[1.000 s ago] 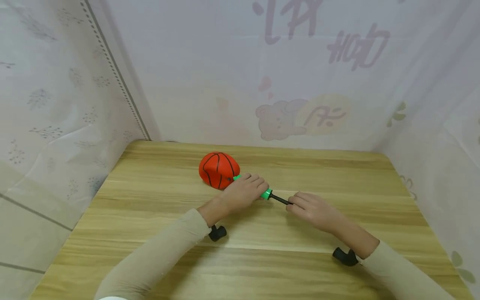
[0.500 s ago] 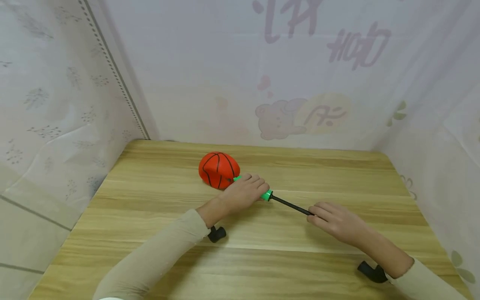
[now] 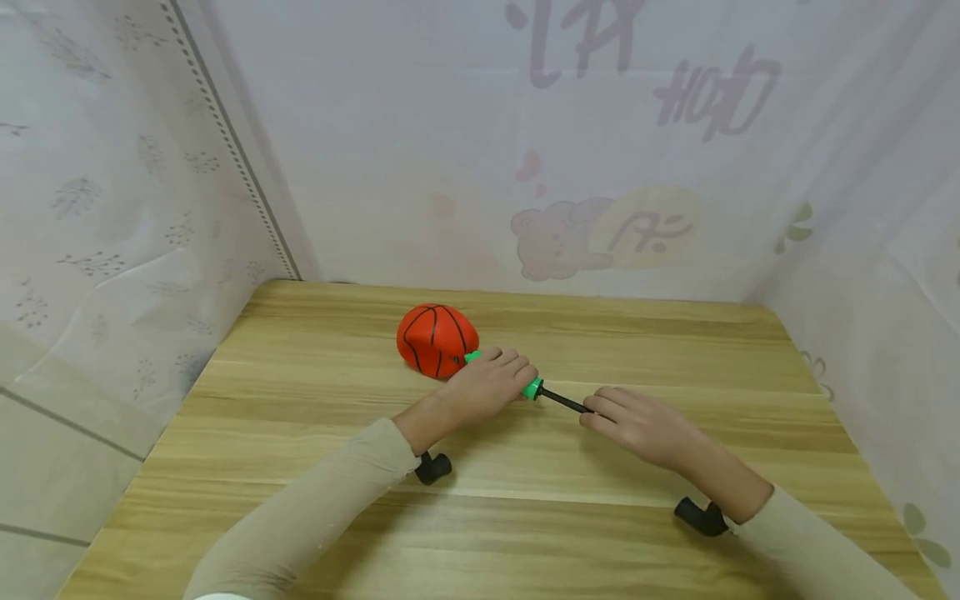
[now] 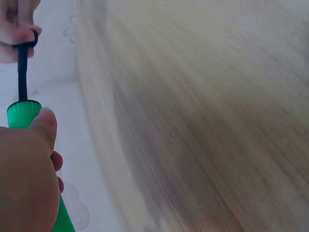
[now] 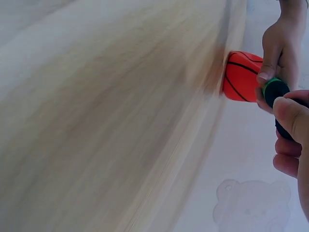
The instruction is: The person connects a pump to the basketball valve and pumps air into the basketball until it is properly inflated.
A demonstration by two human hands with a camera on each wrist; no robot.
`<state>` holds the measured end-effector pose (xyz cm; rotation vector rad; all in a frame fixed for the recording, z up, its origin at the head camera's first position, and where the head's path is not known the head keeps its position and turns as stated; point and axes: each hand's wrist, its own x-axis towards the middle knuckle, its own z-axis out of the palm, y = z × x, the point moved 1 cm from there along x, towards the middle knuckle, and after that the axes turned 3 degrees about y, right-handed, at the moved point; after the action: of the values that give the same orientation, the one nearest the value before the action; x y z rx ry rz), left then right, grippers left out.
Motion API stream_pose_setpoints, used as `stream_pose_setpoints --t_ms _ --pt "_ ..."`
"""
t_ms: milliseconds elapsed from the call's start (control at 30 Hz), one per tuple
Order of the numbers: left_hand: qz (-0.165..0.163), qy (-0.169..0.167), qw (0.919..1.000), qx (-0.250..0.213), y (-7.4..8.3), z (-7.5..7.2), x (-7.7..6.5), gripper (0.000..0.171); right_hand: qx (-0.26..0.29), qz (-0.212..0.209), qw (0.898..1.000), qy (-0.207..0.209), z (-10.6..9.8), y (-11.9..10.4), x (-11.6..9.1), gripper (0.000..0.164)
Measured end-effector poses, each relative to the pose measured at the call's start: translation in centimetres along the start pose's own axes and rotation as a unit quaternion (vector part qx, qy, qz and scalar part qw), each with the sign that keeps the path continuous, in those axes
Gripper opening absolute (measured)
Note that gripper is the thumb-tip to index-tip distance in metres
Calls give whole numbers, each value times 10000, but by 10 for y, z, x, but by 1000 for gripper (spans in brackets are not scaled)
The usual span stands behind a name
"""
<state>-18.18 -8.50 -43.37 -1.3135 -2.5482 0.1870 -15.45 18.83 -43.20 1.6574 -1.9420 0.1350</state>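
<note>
While hands (image 3: 486, 387) grip the pump (image 3: 533, 389), sheeting (image 3: 420, 133) borders the table (image 3: 570, 537).

A person's beige-sleeved left arm (image 3: 315, 500) stretches forward from the lower left, slanting inward to a bare wrist (image 3: 426, 419). The left hand (image 3: 487, 385) is back-up, fingers curled in a grip; its left thumb (image 4: 46, 118) lies fairly straight, as the left wrist view shows. The right arm (image 3: 817, 542), also beige-sleeved, angles in from the lower right, bare beyond the cuff. The right hand (image 3: 633, 423) is pinching, its right thumb (image 5: 289, 116) opposing bent fingers. The 2 hands are near each other but apart, the left farther forward.
</note>
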Motion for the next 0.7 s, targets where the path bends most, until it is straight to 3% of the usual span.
stream_pose_setpoints --t_ms 400,700 --pt "13 43 9999 149 2 1 0 20 -4 46 9999 -113 21 5 29 40" --pt "80 102 9999 94 1 2 -1 18 127 39 9997 211 18 3 23 40"
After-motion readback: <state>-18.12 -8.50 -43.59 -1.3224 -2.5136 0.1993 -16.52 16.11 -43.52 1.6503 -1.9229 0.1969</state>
